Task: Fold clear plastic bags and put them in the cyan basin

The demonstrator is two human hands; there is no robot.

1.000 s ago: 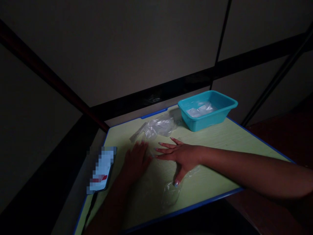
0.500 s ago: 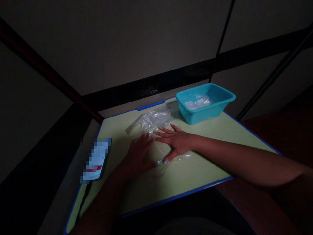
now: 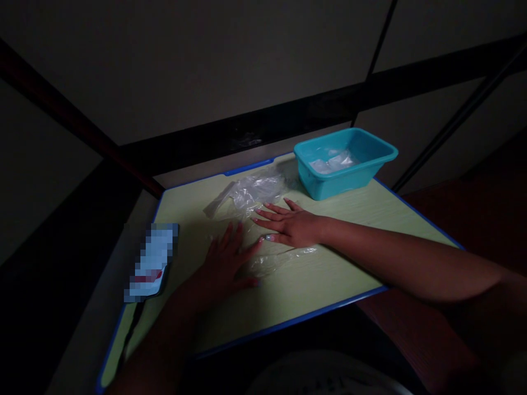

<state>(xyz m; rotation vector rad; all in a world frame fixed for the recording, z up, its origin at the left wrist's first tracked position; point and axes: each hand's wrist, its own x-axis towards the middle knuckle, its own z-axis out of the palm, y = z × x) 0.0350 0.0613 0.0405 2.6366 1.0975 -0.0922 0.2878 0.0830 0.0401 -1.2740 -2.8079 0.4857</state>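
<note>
Both hands lie palm down over a clear plastic bag [image 3: 267, 264] spread on the pale yellow-green table [image 3: 288, 307]. My left hand [image 3: 228, 260] has its fingers spread at the bag's left side, the thumb pointing right. My right hand [image 3: 294, 226] rests flat across the bag's upper part, its fingers stretched to the left and its thumb close to my left index fingertip. Just beyond the fingers, a crumpled clear plastic bag [image 3: 255, 189] lies on the table. How far the film runs under the palms is hidden.
A turquoise plastic basin [image 3: 335, 189] stands at the back right, with folded clear plastic [image 3: 337, 163] inside. A phone [image 3: 152, 263] with a lit screen and a dark cord lies along the left edge. Blue trim [image 3: 296, 328] borders the table. Behind it rises a panelled wall [image 3: 247, 66].
My hands have slid apart a little. The right thumb has moved up towards its fingers, and the left thumb sits lower. The view has shifted slightly.
</note>
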